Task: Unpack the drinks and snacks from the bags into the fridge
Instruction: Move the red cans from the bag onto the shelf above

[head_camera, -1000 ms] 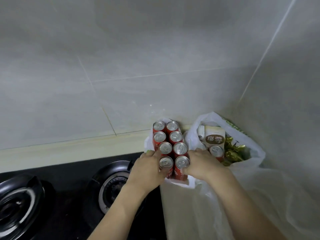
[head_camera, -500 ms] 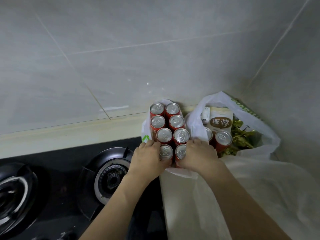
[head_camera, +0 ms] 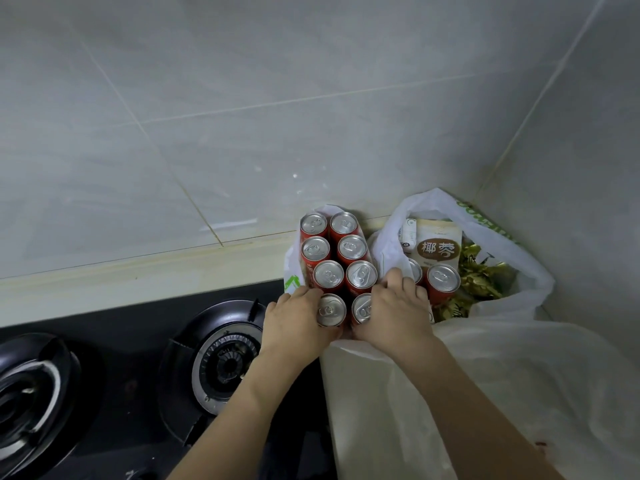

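Observation:
A pack of several red drink cans [head_camera: 337, 258] with silver tops stands upright in a white plastic bag [head_camera: 292, 271] on the counter by the wall. My left hand [head_camera: 298, 323] grips the pack's near left side. My right hand [head_camera: 394, 313] grips its near right side, fingers curled over the edge. A second white bag [head_camera: 491, 237] to the right holds a brown and white carton [head_camera: 438, 245], another red can [head_camera: 443, 280] and gold-wrapped snacks [head_camera: 481, 275]. The fridge is out of view.
A black gas hob sits left of the bags, with one burner [head_camera: 225, 362] just under my left forearm and another [head_camera: 24, 386] at the far left. Tiled walls meet in a corner behind the bags. A loose sheet of white plastic [head_camera: 485, 393] covers the counter at right.
The view has tilted down and the cans and bags sit higher in the frame. Both hands have kept their hold on the pack's near end; my right fingers have spread further over it.

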The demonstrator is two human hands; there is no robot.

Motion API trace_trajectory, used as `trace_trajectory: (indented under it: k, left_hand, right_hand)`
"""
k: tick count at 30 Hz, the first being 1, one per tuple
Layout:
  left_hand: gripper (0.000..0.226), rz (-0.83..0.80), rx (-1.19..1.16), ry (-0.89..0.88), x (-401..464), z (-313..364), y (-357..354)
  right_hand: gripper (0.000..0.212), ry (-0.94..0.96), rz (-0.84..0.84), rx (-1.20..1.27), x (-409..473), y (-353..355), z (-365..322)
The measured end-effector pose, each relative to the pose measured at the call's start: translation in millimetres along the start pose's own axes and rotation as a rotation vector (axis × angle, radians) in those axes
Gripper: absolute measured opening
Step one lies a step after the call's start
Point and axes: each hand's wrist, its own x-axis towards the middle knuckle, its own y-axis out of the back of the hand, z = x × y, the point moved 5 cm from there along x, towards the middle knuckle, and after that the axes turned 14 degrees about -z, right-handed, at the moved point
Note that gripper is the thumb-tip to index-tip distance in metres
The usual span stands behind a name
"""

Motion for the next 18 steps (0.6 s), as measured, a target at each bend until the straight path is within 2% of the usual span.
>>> trace_trajectory:
  k: [6,10,12,14,18]
  left_hand:
    - [0.043,0.057,-0.233,-0.033,-26.7,2.2,39.8]
    - [0.034,0.198,-0.362,-0.101,-56.0,11.5,76.6]
    - [0.035,0.270,-0.424,-0.156,-71.5,17.6,95.2]
    - [0.036,0.337,-0.504,-0.206,-89.7,24.6,114.2]
    - [0.040,0.472,-0.715,-0.316,-122.1,39.1,150.3]
  right_hand:
    - [0.051,0.020,0.004,0.080,-28.5,30.4,2.4]
    - [0.057,0.026,0.052,0.176,-56.7,64.3,5.1]
    - [0.053,0.032,0.106,0.242,-70.3,83.7,7.1]
    - [0.044,0.053,0.197,0.364,-83.9,103.2,10.3]
    - [0.035,0.232,0.406,0.753,-112.0,137.8,10.2]
